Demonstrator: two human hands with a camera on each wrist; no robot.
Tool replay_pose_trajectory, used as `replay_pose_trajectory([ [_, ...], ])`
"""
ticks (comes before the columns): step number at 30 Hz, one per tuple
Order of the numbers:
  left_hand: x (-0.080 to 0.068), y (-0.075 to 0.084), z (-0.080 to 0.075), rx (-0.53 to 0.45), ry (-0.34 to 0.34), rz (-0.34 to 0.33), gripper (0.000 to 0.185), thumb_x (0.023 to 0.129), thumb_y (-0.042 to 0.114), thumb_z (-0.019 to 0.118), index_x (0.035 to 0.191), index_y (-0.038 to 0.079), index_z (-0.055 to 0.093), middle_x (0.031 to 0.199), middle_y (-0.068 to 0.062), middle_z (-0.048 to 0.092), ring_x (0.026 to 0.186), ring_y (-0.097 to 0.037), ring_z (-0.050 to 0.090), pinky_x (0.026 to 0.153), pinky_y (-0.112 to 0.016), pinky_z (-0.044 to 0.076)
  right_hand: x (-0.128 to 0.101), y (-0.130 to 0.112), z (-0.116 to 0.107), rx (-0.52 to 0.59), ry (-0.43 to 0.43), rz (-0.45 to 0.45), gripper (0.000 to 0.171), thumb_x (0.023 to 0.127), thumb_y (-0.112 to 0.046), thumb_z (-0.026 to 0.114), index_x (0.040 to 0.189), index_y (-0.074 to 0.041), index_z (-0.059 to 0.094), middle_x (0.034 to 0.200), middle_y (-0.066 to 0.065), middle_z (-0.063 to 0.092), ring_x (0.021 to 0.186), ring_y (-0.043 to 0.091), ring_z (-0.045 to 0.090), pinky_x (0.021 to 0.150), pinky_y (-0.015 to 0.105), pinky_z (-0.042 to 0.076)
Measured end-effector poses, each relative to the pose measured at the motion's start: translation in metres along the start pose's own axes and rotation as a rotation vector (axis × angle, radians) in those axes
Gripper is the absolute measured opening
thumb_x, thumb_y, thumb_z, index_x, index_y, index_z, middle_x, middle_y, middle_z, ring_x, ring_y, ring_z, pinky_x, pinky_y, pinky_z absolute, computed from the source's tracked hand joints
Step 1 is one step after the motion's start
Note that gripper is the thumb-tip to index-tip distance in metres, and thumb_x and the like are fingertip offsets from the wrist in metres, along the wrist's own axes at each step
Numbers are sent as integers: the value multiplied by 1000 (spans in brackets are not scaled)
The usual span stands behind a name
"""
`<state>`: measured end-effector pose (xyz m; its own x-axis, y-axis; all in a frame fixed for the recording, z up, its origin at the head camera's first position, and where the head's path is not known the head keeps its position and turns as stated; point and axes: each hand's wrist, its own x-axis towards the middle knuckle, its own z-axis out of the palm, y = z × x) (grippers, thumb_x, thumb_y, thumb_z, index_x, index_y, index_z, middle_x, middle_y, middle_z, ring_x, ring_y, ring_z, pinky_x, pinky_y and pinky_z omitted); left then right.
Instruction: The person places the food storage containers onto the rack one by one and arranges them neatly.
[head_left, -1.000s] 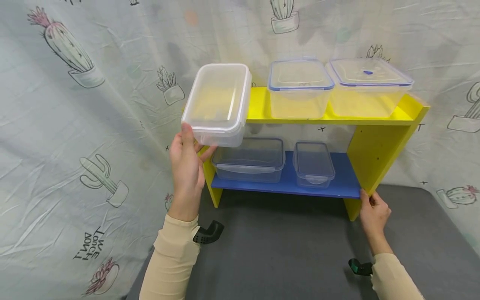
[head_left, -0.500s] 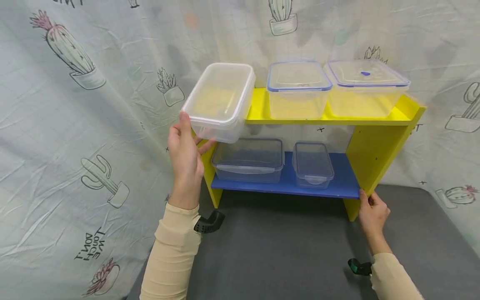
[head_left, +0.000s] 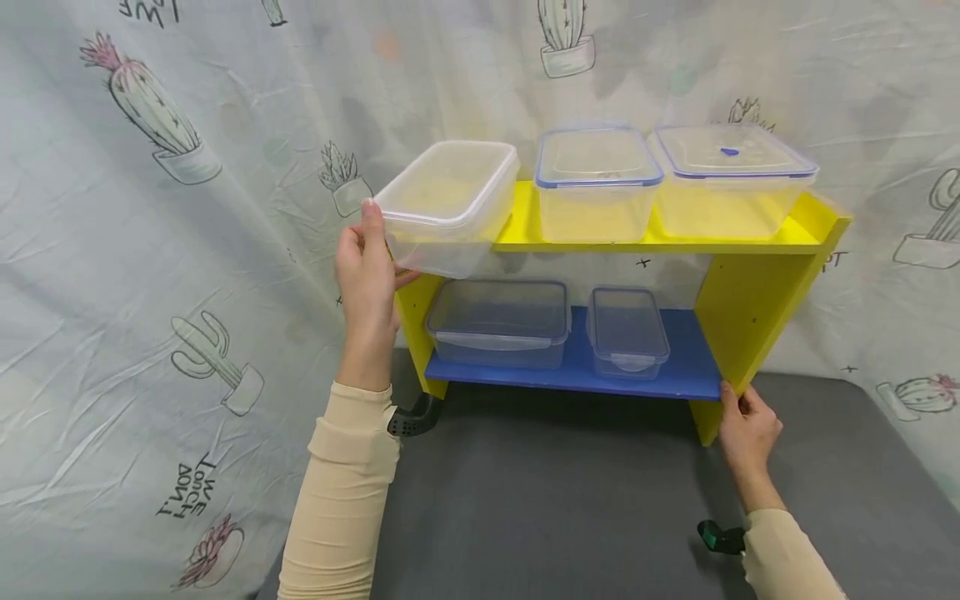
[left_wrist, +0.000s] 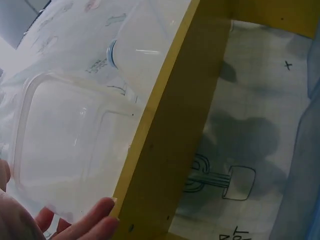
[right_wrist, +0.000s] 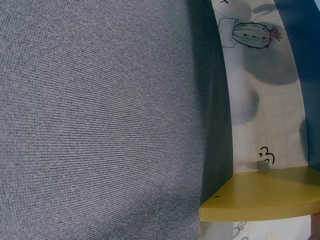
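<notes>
My left hand [head_left: 366,283] grips a clear plastic food container [head_left: 450,187] with a whitish lid by its near left corner, thumb on the side and fingers underneath. The container tilts over the left end of the yellow top board [head_left: 517,237]. In the left wrist view, the fingertips [left_wrist: 105,207] come right at the yellow board's edge, below the container. At the lower right, my right hand [head_left: 748,429] pinches the shelf unit [head_left: 757,317] where the blue board meets the yellow side panel. The right wrist view hides nearly all of that hand.
Two blue-rimmed containers, a squarish one [head_left: 600,208] and a wider one [head_left: 731,204], stand on the top board. On the blue lower board [head_left: 577,379] sit a wide container [head_left: 498,325] and a narrow one [head_left: 628,333]. A cactus-print curtain [head_left: 247,250] hangs behind the grey table [head_left: 562,492].
My left hand has raised the container's near end, so it lies flatter and further right over the top board's left end. My right hand stays at the side panel.
</notes>
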<state>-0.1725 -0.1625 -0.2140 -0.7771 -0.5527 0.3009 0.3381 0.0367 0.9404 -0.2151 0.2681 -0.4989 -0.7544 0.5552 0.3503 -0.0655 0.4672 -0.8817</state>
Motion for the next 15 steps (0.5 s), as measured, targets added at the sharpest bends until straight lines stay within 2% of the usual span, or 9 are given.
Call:
replay_pose_trajectory([
  [4,2,-2,1,91,-11,19,42,97,56,44,107,16,52,98,-3,54,68,-19,59,69,-33,55,-1,2,1,-1,0,3,31,95,-38,61,91,-8,67,57,-29,42,59,-1,40,53,14,31],
  [10,-2,-11,1,83,-50,32,35,101,49,41,109,16,50,100,1,53,78,-18,62,77,-39,53,1,3,2,-2,25,-23,30,94,-36,62,91,-7,68,58,-34,41,58,-4,39,54,13,30],
  [15,-6,-23,-1,107,-56,161,36,100,43,49,116,11,52,109,0,53,87,-20,61,74,-34,57,2,4,3,5,34,-20,29,94,-35,63,89,-7,67,56,-33,40,57,-4,38,53,14,29],
])
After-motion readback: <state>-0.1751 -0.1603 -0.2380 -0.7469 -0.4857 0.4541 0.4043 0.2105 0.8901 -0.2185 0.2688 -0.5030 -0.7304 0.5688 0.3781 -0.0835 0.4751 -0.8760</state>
